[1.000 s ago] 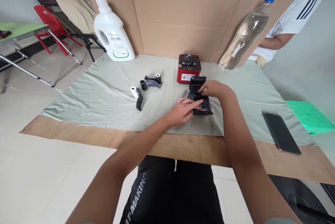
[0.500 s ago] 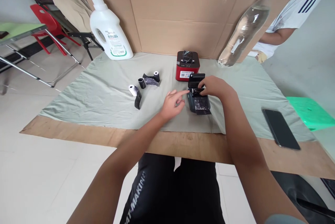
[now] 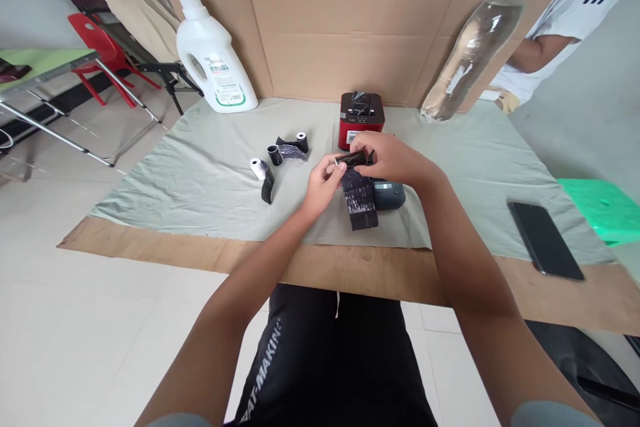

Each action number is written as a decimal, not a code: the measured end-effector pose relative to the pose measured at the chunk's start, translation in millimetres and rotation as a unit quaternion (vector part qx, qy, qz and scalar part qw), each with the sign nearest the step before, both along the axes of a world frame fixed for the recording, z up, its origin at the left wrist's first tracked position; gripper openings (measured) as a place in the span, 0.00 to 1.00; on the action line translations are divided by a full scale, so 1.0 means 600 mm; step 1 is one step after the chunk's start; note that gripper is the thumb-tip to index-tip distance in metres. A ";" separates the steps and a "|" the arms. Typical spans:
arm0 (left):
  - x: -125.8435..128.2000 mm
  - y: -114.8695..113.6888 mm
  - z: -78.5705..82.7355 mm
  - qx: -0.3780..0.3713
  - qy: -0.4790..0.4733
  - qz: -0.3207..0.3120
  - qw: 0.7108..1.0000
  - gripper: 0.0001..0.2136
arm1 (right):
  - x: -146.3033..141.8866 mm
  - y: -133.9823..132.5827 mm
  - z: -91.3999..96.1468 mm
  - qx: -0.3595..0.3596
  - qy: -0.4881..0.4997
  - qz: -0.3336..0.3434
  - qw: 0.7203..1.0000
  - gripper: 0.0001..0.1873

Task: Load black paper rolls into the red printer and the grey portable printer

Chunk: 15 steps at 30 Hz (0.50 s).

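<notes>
A paper roll (image 3: 354, 159) with a blackened strip hanging down toward me is held up between both hands. My left hand (image 3: 324, 180) pinches its left end between thumb and fingers. My right hand (image 3: 387, 157) is closed on its right end, fingers bent over the top. Just behind and right of the strip, a small dark portable printer (image 3: 390, 194) lies on the cloth, partly covered by my right hand and the paper. Beyond my hands stands a red and black boxy printer (image 3: 361, 119) with dark paper in its top.
Several loose paper rolls with dark strips, one a white roll (image 3: 258, 168), lie on the cloth (image 3: 200, 180) to the left. A detergent bottle (image 3: 215, 57) and a tilted water bottle (image 3: 475, 47) stand against the cardboard (image 3: 345, 27). A phone (image 3: 545, 239) lies at right. People are behind the cardboard.
The paper roll has come up out of the dark printer, its strip now hanging to the left of it. My left hand has gone from pointing to pinching the roll.
</notes>
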State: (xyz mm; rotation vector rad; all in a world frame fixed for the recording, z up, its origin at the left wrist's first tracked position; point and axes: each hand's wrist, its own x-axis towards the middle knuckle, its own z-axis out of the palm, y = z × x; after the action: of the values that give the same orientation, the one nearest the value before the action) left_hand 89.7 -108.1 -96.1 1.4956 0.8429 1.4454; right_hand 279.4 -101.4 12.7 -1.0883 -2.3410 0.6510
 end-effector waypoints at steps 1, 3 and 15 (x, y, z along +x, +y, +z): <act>-0.002 0.001 0.001 0.004 -0.002 0.012 1.000 0.26 | -0.004 0.005 -0.009 -0.023 0.042 0.004 0.999 0.09; -0.006 0.003 0.004 0.028 0.005 0.032 0.999 0.25 | -0.009 0.014 -0.025 -0.079 0.109 0.002 0.991 0.12; -0.016 0.017 0.002 0.027 0.009 0.039 0.999 0.32 | -0.027 0.020 -0.052 -0.111 0.224 -0.021 0.968 0.14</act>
State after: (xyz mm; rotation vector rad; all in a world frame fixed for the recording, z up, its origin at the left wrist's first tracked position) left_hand 79.8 -97.9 -95.0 1.5322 0.8877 1.5239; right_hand 263.2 -89.7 -18.2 -0.9571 -1.8845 1.0428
